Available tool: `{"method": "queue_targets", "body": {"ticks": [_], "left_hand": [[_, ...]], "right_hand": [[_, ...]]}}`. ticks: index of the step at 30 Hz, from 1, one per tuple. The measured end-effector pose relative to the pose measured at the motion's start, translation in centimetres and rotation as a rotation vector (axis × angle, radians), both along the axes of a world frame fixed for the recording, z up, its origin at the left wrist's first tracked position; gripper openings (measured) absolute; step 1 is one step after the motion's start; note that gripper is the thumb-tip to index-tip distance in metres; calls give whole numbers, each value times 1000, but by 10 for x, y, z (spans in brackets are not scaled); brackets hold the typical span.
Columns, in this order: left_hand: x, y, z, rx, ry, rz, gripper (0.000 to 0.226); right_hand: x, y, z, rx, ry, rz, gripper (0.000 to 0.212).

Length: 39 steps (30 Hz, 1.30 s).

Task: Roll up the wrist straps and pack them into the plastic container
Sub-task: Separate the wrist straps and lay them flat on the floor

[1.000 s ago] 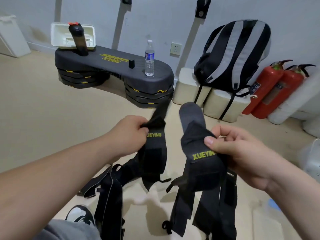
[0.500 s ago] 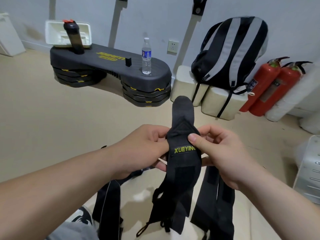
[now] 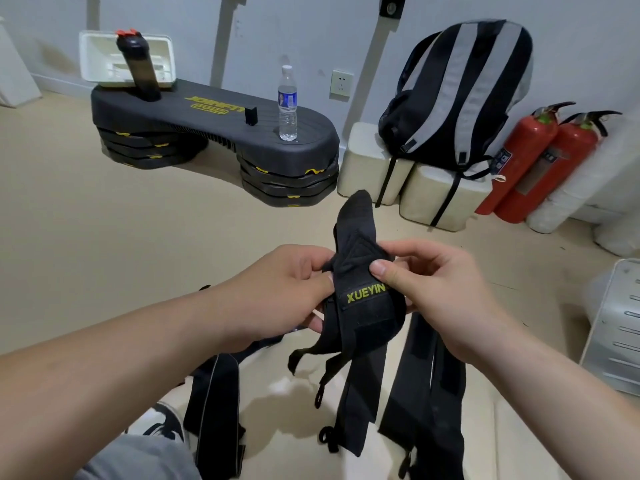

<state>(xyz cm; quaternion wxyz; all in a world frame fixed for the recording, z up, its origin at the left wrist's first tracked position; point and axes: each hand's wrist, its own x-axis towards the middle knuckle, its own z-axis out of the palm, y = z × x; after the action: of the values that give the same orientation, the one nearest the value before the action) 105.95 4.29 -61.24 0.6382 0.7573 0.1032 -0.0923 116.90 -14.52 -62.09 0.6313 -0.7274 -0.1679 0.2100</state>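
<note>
Black wrist straps [image 3: 360, 306] with yellow lettering hang unrolled, upper ends overlapped.

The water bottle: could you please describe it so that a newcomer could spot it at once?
Find the long black step platform by the far wall. On its right end stands the water bottle. Unlike the dark shaker at the left end, it is clear with a blue label.

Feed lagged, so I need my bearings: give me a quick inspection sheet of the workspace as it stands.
Surface: beige floor.
Job's things: black wrist straps held up, unrolled, tails hanging; white plastic container far back on the step platform.
Clutter: water bottle, shaker bottle, backpack, two fire extinguishers.
Grippers: left hand and right hand both grip the straps.
Cables: nothing seen.
Surroundings: wall socket on pale wall.
</note>
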Motion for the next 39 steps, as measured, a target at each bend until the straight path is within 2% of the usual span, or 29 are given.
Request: {"method": "queue_targets", "body": {"ticks": [5, 8, 10, 12, 17, 22, 23, 27, 30, 33, 37, 39], "left_hand": [[-3, -2, 2, -33, -15, 15, 25], [-3, -2, 4, -47, -33, 18, 26], [-2, -3, 7, -88, -45, 40, 26], [-2, -6, 9, -118, -65, 70, 27], [-3, -15, 1, -196, -55, 124, 31], [-1, -35, -2, -514, 55, 166, 40], [-1, -37, -5, -495, 58, 168, 43], [1, -36, -16, -190, 5, 205, 51], [-1, -37, -23, -120, 53, 83, 29], [-3, -40, -28, -30, 96, -34, 24], [3, -43, -29, 63, 108, -12, 23], [10, -44, -24, 84, 73, 29, 23]], "right_hand": [[-4, 4, -8, 11, -51, -16, 17], [-3, 3, -7, -89, -95, 52, 13], [-5, 3, -6, -111, 7, 161, 27], [-10, 6, -6, -41, 179, 211, 39], [-26, 15, -5, 129, 361, 134, 37], [-29, 21, -8, 116, 407, 94, 37], [-29, 22, -9, 118, 408, 88, 36], [-24, 22, -7, 152, 405, 28, 31], [-16, 21, -1, 212, 384, -29, 28], [-6, 18, 4, 274, 436, -99, 28], [9, 13, 8, 274, 562, -116, 44], [12, 10, 10, 233, 586, -49, 42]]}}
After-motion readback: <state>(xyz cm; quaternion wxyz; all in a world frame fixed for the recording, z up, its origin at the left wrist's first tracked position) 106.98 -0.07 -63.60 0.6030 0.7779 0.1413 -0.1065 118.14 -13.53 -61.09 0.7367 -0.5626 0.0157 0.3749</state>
